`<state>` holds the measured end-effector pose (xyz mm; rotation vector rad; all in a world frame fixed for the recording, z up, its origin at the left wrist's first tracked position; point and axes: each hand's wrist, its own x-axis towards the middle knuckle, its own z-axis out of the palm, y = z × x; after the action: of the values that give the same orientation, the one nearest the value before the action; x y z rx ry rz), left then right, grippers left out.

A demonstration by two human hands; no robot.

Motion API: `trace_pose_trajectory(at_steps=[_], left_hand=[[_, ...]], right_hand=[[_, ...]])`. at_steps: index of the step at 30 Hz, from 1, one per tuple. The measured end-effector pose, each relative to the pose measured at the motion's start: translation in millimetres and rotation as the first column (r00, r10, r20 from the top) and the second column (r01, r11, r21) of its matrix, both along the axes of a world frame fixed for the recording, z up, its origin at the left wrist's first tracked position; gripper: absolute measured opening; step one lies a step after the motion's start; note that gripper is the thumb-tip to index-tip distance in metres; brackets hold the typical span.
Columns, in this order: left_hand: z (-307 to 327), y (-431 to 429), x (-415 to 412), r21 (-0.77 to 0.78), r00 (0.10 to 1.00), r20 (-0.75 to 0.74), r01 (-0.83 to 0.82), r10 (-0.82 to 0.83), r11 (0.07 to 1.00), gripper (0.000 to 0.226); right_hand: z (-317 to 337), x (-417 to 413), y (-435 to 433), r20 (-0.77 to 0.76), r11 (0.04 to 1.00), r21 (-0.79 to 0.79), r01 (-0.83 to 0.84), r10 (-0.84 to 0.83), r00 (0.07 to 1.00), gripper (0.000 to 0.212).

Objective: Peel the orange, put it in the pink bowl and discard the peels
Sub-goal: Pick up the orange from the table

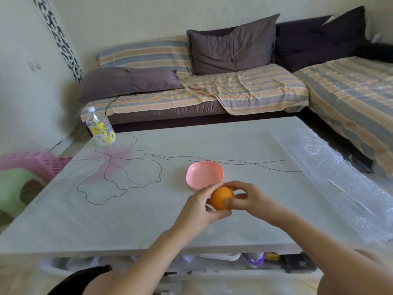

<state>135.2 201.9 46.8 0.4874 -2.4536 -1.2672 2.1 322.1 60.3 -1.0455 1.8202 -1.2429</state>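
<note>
Two forearms of yours come in from the lower edge and pass over a shelf (234, 260) under the table (127, 226). The things on this shelf are blurred, and I cannot tell what they are.

Your hands meet over the near part of the table, with the orange (220, 196) between them. Your left hand (198, 207) cups it from the left and from below, fingers curled round the fruit. Your right hand (249, 199) takes it from the right, the thumb pressed on the front of the peel and the other fingers bent over the top. So each grip is clamped on the orange. The peel looks whole on the side facing you. The back and the underside are covered by your fingers, and I cannot tell if the fruit touches the table.

Just behind the orange stands the pink bowl (205, 174); your fingertips hide a part of its near rim.

To the right, a sheet of bubble wrap (331, 177) lies along the table's right side, well apart from the bowl. A plastic bottle (101, 128) with a yellow label stands upright at the far left corner. Left of the table, lower down, there is a pink basket (42, 162), cut off by the table's edge.

Beyond the table, a sofa (212, 92) with a striped cover carries dark pillows (231, 47).
</note>
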Motion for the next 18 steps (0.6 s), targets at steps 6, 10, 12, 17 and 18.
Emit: trace_pose_trajectory(at_steps=[6,10,12,17,18], left_hand=[[-8.0,-20.5,-11.0,-0.06,0.998,-0.031,-0.061,0.059,0.996,0.063],[-14.9,-27.8,-19.6,-0.036,0.995,0.042,-0.087,0.089,0.995,0.055],[-16.5,-31.1,-24.5,-0.038,0.99,0.097,-0.095,0.099,0.995,0.054],[-22.3,-39.5,-36.0,-0.079,0.978,0.207,-0.017,0.033,0.997,0.053],[-24.0,-40.2,-37.6,-0.086,0.975,0.22,-0.002,0.021,0.996,0.051]], right_hand=[[9.8,-5.2,-14.0,-0.13,0.999,-0.035,-0.021,0.017,0.991,0.03],[2.1,-7.8,-22.2,-0.133,0.999,-0.044,-0.009,0.003,0.991,0.032],[-3.6,-10.6,-26.6,-0.127,0.998,-0.052,0.029,-0.036,0.991,0.032],[-17.7,-16.3,-37.6,-0.157,0.998,-0.023,0.062,-0.065,0.985,0.03],[-21.4,-16.3,-39.0,-0.162,0.997,-0.015,0.074,-0.075,0.984,0.029]])
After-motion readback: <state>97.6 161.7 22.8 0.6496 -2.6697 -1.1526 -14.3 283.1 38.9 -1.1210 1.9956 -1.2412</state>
